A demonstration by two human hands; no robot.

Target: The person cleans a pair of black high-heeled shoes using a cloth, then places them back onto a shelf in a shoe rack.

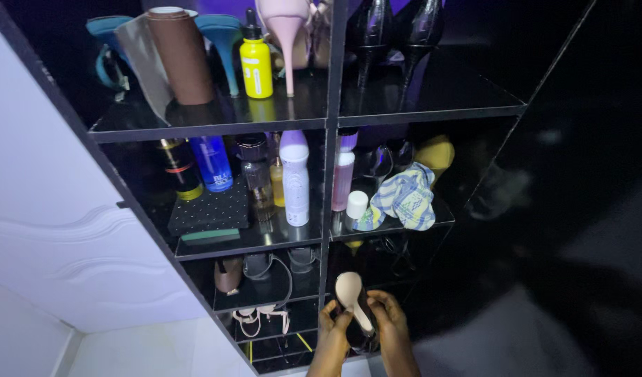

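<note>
Low in the frame, my left hand [333, 322] and my right hand [389, 318] both grip one shoe [354, 300]. It is dark with a pale beige insole, held upright in front of a lower compartment of a glossy black shelf unit [321, 126]. My left hand clasps its left side and my right hand wraps its right side.
The top shelf holds heeled shoes, a brown roll [181, 56] and a yellow bottle [256, 64]. The middle shelf carries spray cans and bottles [295, 178], a dotted black box [211, 208] and a checked cloth [406, 197]. Sandals [265, 318] lie on lower left shelves. A white wall [49, 230] stands left.
</note>
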